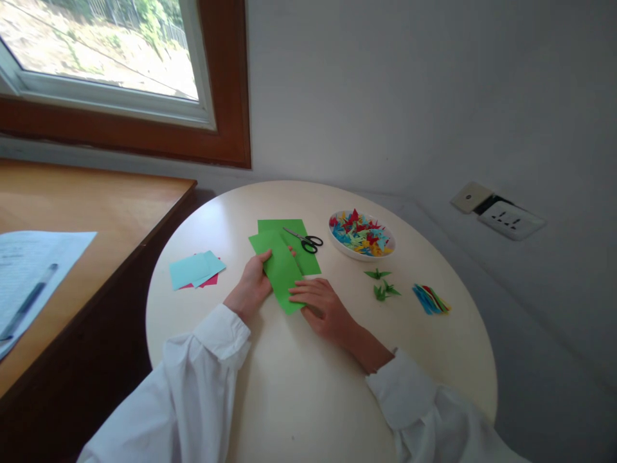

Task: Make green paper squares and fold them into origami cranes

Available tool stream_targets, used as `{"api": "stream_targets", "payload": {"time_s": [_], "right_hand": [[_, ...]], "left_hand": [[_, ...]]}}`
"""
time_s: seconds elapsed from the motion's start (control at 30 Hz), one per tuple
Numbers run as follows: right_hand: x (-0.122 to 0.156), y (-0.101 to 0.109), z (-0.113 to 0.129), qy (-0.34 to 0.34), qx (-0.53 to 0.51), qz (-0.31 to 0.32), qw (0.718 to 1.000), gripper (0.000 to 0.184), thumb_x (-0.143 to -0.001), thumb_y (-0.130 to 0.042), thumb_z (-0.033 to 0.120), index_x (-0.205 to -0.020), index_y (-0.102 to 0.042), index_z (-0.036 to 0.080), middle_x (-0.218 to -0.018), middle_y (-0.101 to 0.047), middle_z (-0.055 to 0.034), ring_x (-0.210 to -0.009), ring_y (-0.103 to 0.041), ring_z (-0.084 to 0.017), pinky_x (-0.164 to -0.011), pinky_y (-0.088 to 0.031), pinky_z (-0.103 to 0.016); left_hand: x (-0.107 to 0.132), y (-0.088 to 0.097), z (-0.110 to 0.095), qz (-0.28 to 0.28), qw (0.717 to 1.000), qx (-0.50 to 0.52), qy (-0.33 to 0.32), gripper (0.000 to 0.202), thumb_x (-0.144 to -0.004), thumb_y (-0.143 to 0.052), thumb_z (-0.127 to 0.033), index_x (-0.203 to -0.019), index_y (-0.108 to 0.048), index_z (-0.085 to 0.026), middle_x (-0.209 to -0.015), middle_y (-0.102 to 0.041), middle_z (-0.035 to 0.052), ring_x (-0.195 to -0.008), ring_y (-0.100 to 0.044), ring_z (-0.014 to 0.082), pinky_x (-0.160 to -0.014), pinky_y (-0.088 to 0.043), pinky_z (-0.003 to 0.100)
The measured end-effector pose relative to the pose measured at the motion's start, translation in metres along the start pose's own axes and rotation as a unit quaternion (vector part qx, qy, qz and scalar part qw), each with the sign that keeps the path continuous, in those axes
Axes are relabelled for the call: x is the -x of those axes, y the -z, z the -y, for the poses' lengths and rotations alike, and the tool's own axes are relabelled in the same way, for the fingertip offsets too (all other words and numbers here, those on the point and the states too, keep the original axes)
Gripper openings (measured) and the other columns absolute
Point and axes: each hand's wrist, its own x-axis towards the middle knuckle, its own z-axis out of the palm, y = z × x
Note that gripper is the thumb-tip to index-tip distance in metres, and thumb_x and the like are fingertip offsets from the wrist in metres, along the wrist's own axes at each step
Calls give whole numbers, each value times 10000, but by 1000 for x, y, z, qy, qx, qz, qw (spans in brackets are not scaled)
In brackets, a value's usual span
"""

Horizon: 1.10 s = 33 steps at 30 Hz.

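Note:
A folded-looking strip of green paper (282, 273) is held between both hands above the round table. My left hand (253, 283) grips its left edge, thumb on top. At the lower right end, my right hand (325, 308) has its fingers over the paper and its thumb near the edge. Behind it lies another green sheet (308, 260), partly covered by the held piece. Scissors (308, 242) with black handles rest on that sheet, blades pointing left.
A white bowl (361, 256) of small colourful folded paper pieces stands at the back right. Green folded paper cranes (383, 290) and a bundle of coloured strips (430, 300) lie nearer. Light blue paper (190, 270) over pink is at left. A pen (31, 302) lies on the wooden desk (120, 212).

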Motion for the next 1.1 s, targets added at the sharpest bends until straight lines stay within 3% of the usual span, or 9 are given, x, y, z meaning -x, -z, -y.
{"api": "stream_targets", "payload": {"time_s": [0.23, 0.73, 1.1], "right_hand": [[15, 13, 0, -16, 14, -1, 1000, 209, -785, -537, 102, -900, -660, 226, -941, -729, -45, -953, -640, -190, -873, -418, -396], [23, 24, -16, -122, 40, 0, 992, 222, -736, -526, 62, -819, -669, 211, -876, -726, -46, -873, -648, -189, -851, -410, -382], [25, 25, -24, -174, 69, -15, 982, 233, -664, -514, 41, -749, -653, 207, -842, -719, -36, -851, -650, -205, -853, -381, -394]], "left_hand": [[-4, 1, 2, -24, 1000, -11, -17, 316, -879, -364, -161, -1055, -602, -53, -863, -717, 157, -872, -683, 260, -857, -530, 429], [-10, 3, 4, -56, 984, -64, -157, 373, -795, -411, -9, -1086, -612, -127, -944, -716, 92, -897, -673, 217, -907, -509, 382], [-11, 5, 1, -50, 980, -75, -175, 403, -781, -425, -27, -1123, -603, -143, -936, -717, 101, -895, -671, 241, -877, -520, 413]]}}
